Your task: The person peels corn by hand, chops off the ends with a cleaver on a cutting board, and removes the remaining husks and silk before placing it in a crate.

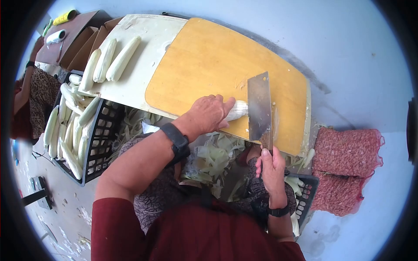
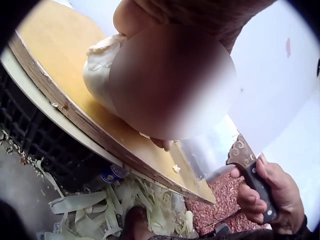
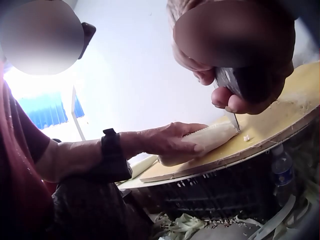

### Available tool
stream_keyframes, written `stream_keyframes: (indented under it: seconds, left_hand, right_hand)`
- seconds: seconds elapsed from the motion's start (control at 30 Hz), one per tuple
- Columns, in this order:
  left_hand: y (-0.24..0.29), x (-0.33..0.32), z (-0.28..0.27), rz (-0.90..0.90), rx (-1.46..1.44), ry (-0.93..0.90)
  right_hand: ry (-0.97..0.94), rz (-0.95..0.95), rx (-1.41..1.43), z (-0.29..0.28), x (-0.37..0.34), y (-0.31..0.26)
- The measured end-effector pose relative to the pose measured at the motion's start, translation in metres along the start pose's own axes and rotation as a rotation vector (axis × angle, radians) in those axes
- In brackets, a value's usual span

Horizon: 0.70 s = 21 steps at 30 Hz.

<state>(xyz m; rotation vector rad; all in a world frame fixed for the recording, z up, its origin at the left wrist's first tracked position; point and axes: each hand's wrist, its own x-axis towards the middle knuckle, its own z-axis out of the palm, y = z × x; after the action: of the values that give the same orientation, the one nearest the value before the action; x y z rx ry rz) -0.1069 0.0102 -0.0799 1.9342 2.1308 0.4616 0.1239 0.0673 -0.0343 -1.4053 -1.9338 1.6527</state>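
Note:
An ear of white corn (image 1: 237,111) lies on the yellow cutting board (image 1: 191,65), near its front edge. My left hand (image 1: 209,114) grips the ear from above, fingers over it, and covers much of its length. In my right hand (image 1: 273,174) is the dark handle of a cleaver (image 1: 259,104). Its broad blade stands right at the ear's right end, over the board. From the right wrist, the blade's edge shows at the tip of the corn (image 3: 215,140), with a small pale crumb (image 3: 246,138) beside it. The left wrist view shows the ear's thick end.
Three pale corn ears (image 1: 124,58) lie on the white tabletop to the left. A black crate (image 1: 102,139) full of ears stands below them. Husks (image 1: 213,158) litter the floor under the board. Red mesh sacks (image 1: 346,152) lie at right, near another crate (image 1: 310,191). Another person (image 1: 41,87) is far left.

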Motion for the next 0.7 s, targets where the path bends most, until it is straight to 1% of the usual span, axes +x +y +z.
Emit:
stream_keyframes:
  seconds: [0.1,0.23,0.33,0.43,0.57,0.63,0.7]
  left_hand:
    - [-0.001,-0.0002,-0.0006,0.018,-0.009,0.012]
    - [0.0001,0.0015,-0.0007,-0.003,-0.006,-0.009]
    - [-0.0019,0.001,0.0016,0.01,-0.019,0.022]
    - [-0.0004,0.0019,0.0012,-0.004,-0.026,-0.005]
    - [0.0015,-0.0004,-0.0004,-0.021,-0.029,0.021]
    - [0.0021,0.0,0.0005,-0.031,-0.037,0.028]
    - [0.0032,0.0011,0.0023,-0.051,-0.023,0.014]
  right_hand:
    - [0.006,0.01,-0.01,0.0002,-0.0028,-0.0019]
    - [-0.008,0.039,0.004,0.0012,-0.0041,-0.0057]
    - [-0.007,0.043,-0.01,0.002,-0.0046,-0.0091]
    - [0.014,0.076,-0.033,0.0027,-0.0021,-0.0083]
    - [0.005,0.063,-0.017,0.0029,-0.0046,-0.0071]
    - [0.005,-0.001,0.028,0.0025,-0.0052,-0.0052]
    - [0.002,-0.016,0.012,0.0026,-0.003,-0.0048]
